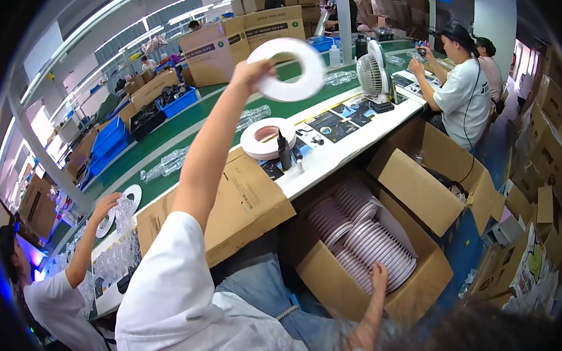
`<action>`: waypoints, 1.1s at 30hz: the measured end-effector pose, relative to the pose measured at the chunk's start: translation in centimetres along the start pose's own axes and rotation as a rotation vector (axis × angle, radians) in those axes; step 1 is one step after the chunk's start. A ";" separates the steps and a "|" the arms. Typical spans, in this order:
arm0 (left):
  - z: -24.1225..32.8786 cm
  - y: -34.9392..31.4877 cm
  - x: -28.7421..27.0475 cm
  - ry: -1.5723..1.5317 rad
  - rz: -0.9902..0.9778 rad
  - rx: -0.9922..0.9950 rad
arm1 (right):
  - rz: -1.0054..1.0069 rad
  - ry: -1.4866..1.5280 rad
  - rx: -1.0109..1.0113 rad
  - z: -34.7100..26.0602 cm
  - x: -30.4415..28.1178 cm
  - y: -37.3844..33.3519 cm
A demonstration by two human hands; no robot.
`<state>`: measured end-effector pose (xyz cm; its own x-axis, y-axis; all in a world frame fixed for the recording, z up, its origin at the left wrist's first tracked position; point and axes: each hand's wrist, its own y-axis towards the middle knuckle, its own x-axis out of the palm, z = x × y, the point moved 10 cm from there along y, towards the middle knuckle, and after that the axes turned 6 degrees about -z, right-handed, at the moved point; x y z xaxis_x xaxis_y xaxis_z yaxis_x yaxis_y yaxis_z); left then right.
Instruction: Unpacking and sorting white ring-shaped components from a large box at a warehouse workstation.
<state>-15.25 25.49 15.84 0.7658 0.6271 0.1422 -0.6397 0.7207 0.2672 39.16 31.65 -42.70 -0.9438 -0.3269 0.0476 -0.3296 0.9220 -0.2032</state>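
Note:
My left hand (253,75) is raised high over the workbench, its fingers closed on the rim of a flat white ring-shaped roll (292,92) with a wide hole. Below it on the white bench lies a stack of similar white rolls (260,150), with a dark bottle (284,153) standing against it. Down to the right, my right hand (379,278) reaches into an open cardboard box (320,276). Its fingers are bent and closed at the edge of one of the rolls (385,248) packed there on edge in rows.
A cardboard flap (245,183) juts over the bench edge. Clear plastic bottles (165,164) lie along the green conveyor (213,134). A white fan (371,73) stands farther right. Another open box (414,182) adjoins mine. Co-workers sit at left (52,303) and right (458,89).

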 end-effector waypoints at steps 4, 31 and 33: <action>-10.2 1.3 -10.8 0.025 0.271 -0.270 | 0.028 0.004 0.059 1.9 -2.1 -0.6; -19.3 -1.7 -11.9 1.405 -0.029 -0.653 | -0.042 -0.112 0.162 1.3 -0.5 -2.3; -20.6 0.3 -14.4 1.488 -0.047 -0.677 | -0.064 -0.133 0.153 1.5 -0.1 -1.9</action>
<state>-27.79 22.80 -5.75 0.3071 0.0293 -0.9512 -0.8362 0.4855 -0.2550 39.92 29.64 -43.74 -0.9062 -0.4181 -0.0625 -0.3724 0.8595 -0.3501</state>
